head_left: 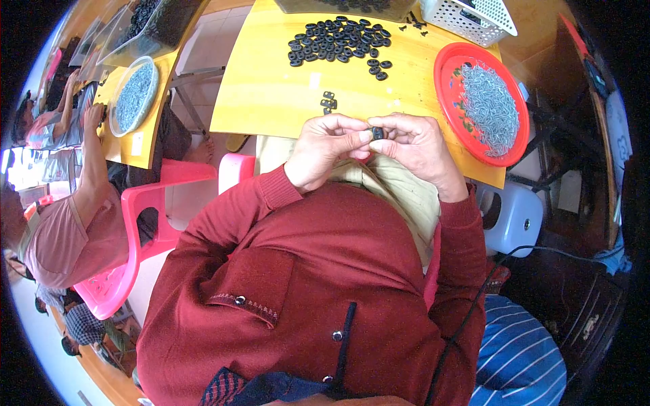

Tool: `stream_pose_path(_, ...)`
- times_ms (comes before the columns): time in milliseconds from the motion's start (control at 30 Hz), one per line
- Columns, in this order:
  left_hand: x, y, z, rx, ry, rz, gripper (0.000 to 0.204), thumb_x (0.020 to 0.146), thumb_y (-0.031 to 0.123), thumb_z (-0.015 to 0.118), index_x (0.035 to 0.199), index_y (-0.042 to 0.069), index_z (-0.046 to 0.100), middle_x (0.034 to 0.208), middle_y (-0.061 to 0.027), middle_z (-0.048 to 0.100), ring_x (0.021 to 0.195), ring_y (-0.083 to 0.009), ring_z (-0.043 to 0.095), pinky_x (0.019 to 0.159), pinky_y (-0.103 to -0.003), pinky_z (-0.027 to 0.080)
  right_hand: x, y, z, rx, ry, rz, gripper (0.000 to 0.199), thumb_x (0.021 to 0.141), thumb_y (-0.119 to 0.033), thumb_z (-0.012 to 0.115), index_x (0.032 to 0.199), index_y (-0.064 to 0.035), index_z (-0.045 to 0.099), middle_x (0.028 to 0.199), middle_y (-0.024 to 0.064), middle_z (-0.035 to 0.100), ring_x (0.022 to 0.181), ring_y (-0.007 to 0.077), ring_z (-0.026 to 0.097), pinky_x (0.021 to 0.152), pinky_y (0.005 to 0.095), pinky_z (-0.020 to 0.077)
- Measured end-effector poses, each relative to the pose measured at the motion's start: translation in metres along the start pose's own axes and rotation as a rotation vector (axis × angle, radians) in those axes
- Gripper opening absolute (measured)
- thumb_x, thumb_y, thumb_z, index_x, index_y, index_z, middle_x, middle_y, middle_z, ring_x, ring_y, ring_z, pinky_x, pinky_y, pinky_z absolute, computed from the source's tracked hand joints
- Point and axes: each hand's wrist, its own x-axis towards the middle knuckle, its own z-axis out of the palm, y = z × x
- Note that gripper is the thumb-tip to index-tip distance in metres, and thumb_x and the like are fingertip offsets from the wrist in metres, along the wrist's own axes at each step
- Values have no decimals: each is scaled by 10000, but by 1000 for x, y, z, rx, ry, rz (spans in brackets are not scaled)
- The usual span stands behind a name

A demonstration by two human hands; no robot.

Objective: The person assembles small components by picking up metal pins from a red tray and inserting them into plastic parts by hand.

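Observation:
Just above my lap, at the table's near edge, a small black plastic part (377, 133) sits between my fingertips. My right hand (421, 149) pinches it with thumb and forefinger. From the other side, the thumb and forefinger of my left hand (323, 150) close on it too. Any smaller piece between the fingers is hidden. Beyond my left hand lie several small black parts with holes (329, 103) in a short row. Farther off spreads a loose pile of black oval parts (336, 42), each with holes.
A red tray (443, 71) of silvery screws (492, 111) stands at the table's right. Behind it are a white perforated basket (504, 24) and a few dark bits (414, 26). At the left, a co-worker (84, 196) sits at another yellow table with a bowl of screws (134, 95).

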Motion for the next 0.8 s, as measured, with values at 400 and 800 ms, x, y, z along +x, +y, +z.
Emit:
stream_pose_path(400,0,1,-1,-5,-61,-8,142,843,-8,627,980,-24,593,856,-132,660,726,-180,661,687,-274,568,-2,-5,0,103,-50,65,260,812,36,641,1071,33,633,830,14,600,745,74,561,670,218,485)
stream_pose_path(800,-1,0,-2,9,-31,-13,129,851,9,623,978,-7,607,904,-119,662,772,-176,656,692,-269,566,-2,-3,2,88,-32,38,239,816,17,644,1054,33,637,780,18,607,685,76,572,610,218,482)
